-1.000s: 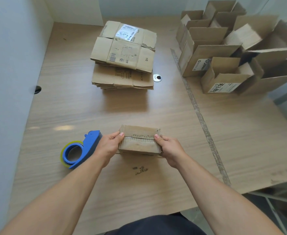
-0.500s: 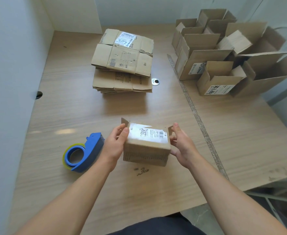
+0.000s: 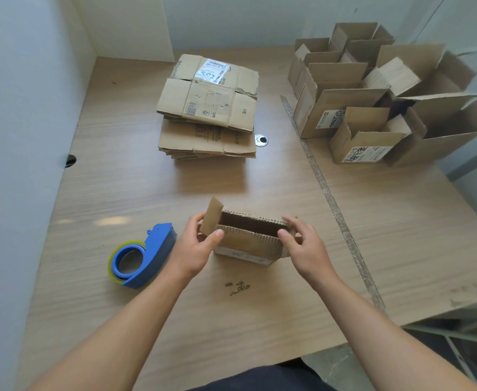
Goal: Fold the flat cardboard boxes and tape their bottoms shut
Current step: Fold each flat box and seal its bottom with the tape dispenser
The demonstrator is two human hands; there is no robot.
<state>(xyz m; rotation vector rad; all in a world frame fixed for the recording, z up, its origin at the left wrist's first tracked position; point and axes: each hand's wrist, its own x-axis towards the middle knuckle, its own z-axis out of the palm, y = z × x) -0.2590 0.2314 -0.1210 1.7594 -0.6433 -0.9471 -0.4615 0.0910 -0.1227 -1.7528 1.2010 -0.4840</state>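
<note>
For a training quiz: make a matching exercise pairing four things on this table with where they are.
Things:
1. tape dispenser
2. flat stack
3. small box
4. folded boxes

Places:
a. far right
b. gripped at both ends, near middle
c. far middle
d. near left, untouched

Pairs: 1-d, 2-c, 3-b, 4-a
</note>
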